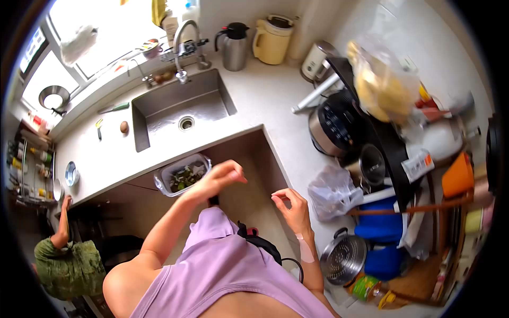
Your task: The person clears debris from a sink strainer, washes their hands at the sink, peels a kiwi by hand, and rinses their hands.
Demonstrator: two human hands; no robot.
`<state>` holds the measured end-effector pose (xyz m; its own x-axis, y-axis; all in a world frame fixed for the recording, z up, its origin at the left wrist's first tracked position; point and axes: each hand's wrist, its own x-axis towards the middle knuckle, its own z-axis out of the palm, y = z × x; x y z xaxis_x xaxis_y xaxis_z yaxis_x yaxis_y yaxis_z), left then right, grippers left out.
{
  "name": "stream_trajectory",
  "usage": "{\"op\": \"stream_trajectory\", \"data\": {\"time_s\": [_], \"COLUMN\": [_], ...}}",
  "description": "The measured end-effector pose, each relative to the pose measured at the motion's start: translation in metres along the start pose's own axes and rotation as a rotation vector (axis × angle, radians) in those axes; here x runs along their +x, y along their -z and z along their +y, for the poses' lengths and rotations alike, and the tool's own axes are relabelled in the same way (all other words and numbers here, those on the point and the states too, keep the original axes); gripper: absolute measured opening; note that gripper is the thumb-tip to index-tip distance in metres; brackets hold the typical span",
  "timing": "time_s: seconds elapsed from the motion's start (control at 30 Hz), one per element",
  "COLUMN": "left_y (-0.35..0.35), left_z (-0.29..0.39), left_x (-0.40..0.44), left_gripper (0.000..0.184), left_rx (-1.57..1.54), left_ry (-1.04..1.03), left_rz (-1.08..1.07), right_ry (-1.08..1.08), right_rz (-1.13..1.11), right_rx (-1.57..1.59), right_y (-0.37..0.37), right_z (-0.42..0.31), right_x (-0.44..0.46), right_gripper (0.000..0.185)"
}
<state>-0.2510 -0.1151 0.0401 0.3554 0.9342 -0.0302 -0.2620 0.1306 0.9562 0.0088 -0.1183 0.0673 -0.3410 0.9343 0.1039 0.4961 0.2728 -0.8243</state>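
My left hand (225,174) is stretched out in mid-air in front of the counter, its fingers loosely bent and nothing visible in them. Beneath and left of it stands a whitish bin (163,183) lined with a bag. Green and pale vegetable scraps (186,176) lie inside the bin. My right hand (293,209) hangs further right, near the counter edge, with thumb and fingertips drawn almost together; I see nothing between them. A pale patch (306,249) covers part of my right wrist. Closest to that hand is a white plastic bag (333,192).
A steel sink (225,103) is set in the white counter (101,153), with a knife (113,108), a peeler (99,129) and a brown egg-shaped item (124,127) to its left. Rightward stand a rice cooker (331,124) and a colander (344,258). Another person (69,267) stands at left.
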Motion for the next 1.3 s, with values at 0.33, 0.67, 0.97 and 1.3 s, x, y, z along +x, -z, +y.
{"op": "stream_trajectory", "data": {"time_s": [0.33, 0.67, 0.97, 1.3], "left_y": [0.309, 0.432, 0.438, 0.434], "left_z": [-0.019, -0.062, -0.054, -0.079], "left_x": [0.059, 0.133, 0.16, 0.169], "left_gripper": [0.033, 0.013, 0.017, 0.015], "left_rx": [0.169, 0.497, 0.462, -0.009], "left_ry": [-0.031, 0.048, 0.085, -0.02], "left_rz": [0.642, 0.875, 0.918, 0.931], "right_ry": [-0.148, -0.407, -0.127, -0.148], "right_rz": [-0.339, -0.111, -0.113, -0.061], "right_rx": [0.394, 0.488, -0.016, 0.384], "right_y": [-0.148, -0.328, -0.39, -0.381], "right_z": [0.016, 0.041, 0.093, 0.096], "right_x": [0.236, 0.554, 0.655, 0.624], "right_gripper": [0.019, 0.05, 0.035, 0.035]}}
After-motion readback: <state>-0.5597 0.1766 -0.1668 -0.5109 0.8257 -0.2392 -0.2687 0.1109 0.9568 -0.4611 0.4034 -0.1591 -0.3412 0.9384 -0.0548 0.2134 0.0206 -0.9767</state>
